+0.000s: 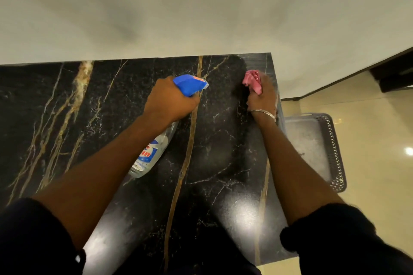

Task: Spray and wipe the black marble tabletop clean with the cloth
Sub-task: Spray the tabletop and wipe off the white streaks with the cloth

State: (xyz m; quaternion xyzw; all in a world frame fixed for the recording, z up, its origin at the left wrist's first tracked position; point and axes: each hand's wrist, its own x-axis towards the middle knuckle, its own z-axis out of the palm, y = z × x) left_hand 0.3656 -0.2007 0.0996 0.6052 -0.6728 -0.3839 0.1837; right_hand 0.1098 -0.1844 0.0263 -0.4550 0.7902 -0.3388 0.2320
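In the head view I see the left hand (169, 100) at frame centre, wrapped around the neck of the spray bottle (152, 152). Its blue nozzle points toward the upper right, which I judge is to wet the patch ahead of the wipe. The right hand (261, 96) grips the bunched pink cloth (251, 80) and presses it onto the black marble tabletop (67, 118) at its upper-right corner, probably to work that edge. A grey tray (312, 145) sits on the floor at the right.
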